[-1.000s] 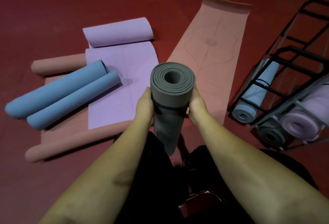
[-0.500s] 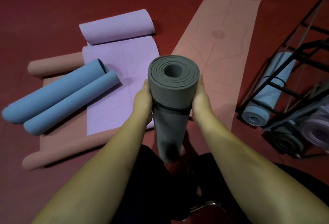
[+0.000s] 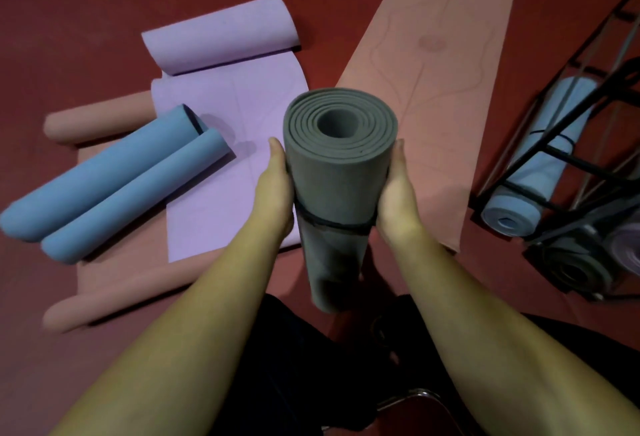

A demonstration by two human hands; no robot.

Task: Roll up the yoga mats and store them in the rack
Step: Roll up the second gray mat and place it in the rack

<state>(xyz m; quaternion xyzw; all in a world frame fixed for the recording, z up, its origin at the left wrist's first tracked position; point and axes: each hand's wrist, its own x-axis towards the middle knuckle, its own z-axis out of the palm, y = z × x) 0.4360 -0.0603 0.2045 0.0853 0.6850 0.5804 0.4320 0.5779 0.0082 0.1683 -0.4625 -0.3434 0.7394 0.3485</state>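
A rolled grey yoga mat (image 3: 337, 172) stands upright in front of me, bound by a thin black band. My left hand (image 3: 275, 189) grips its left side and my right hand (image 3: 398, 193) grips its right side, fingers wrapped behind the roll. The black wire rack (image 3: 568, 162) stands at the right and holds a rolled blue mat (image 3: 533, 172), a grey one (image 3: 571, 271) and a purple one (image 3: 627, 252).
On the red floor lie a blue mat (image 3: 114, 186) curled from both ends, a half-unrolled purple mat (image 3: 225, 89), a salmon mat (image 3: 114, 276) under them, and a flat salmon mat (image 3: 433, 65) ahead. My dark-clothed legs are below.
I have lifted the grey roll slightly toward me, and my view has shifted left and down, so the rack sits nearer the right edge.
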